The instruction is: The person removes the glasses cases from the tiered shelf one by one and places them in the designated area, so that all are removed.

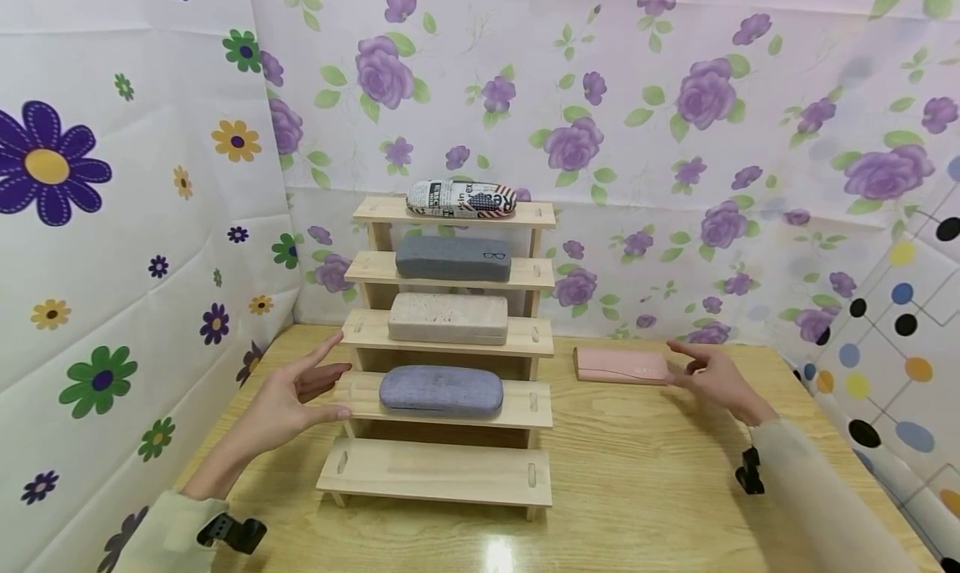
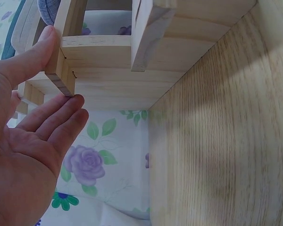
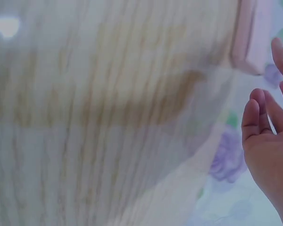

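Picking up seems our step: our loose, empty right hand point(image 1: 707, 379) must pinch the long, flat pink case point(image 1: 618, 365) while our spread left hand point(image 1: 281, 402) touches the pale wooden step rack point(image 1: 435, 470).

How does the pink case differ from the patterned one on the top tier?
The pink case lies on the table; the patterned case sits on the top tier. The pink case is nearly plain; the patterned case is printed with lettering and stripes. The pink case looks flat and boxy; the patterned case has rounded ends. Both are long and lie roughly left to right.
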A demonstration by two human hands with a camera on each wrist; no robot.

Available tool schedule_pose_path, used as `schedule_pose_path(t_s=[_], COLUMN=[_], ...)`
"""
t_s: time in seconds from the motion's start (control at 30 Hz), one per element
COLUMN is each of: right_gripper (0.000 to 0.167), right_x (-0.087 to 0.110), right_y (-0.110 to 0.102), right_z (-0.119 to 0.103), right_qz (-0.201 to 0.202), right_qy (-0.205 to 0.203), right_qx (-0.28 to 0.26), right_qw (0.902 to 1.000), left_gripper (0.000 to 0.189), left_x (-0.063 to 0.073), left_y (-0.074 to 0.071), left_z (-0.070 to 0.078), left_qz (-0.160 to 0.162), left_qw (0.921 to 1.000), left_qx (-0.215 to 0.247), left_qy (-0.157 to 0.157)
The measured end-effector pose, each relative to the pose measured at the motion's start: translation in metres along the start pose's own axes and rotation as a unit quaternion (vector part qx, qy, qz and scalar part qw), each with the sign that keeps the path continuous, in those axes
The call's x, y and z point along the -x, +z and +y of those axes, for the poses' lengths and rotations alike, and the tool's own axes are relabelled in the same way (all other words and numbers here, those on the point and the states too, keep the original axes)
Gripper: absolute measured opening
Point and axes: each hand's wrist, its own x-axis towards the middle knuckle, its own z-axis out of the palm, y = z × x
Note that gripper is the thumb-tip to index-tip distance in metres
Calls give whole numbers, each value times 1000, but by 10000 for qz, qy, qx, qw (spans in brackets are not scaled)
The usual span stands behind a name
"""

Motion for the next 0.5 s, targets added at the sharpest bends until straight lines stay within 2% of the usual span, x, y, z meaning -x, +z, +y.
schedule_pose_path(t_s=[0.2, 0.5], right_gripper=[61, 58], right_x=[16, 37], right_y=[4, 23], right_z=[-22, -53], right_qz=[157, 188], right_qy=[-364, -750], right_qx=[-206, 113], right_qw=[9990, 9969], left_gripper=[106, 106], left_x=[0, 0], left_y=[1, 1], left_z=[-2, -3], left_qz=[-38, -17], left_qw=[10000, 10000], left_qx=[-18, 28], left_qy=[-12, 5])
